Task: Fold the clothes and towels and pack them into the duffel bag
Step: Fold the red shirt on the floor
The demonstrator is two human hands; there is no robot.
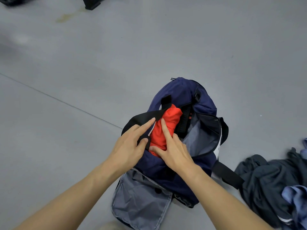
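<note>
Head view.

- The duffel bag [179, 90], navy, is lying on the grey floor [83, 63] with its top opening gaping wide. Its near end flap [141, 201] is hanging open, showing grey lining.
- A red garment [171, 118], folded into a bundle, is sitting inside the bag against the left edge of the opening. To the right of the bundle the compartment is showing bare grey lining, so there is free room on that side.
- The left hand [129, 146] is resting on the black strap [142, 117] at the bag's left rim. Its fingers are lying straight along the strap and its thumb is pressing on a lower fold of it. It is not clenching anything.
- The right hand [172, 151] is pressing flat on the red garment. Its fingers are stretched out and its thumb is lying along the bundle's near edge. It is also not gripping.
- A second strap [227, 173] is trailing off the bag's right side onto the floor.
- Just right of the bag, a pile of dark clothes [265, 176] is lying crumpled with a blue garment [294, 195] on top. The pile is running out past the frame's right edge.
- Left of the bag and beyond it, open floor is stretching away, with a thin seam line [58, 98] crossing it.
- Well beyond the bag, a dark furniture foot [92, 4] is standing at the top edge.
</note>
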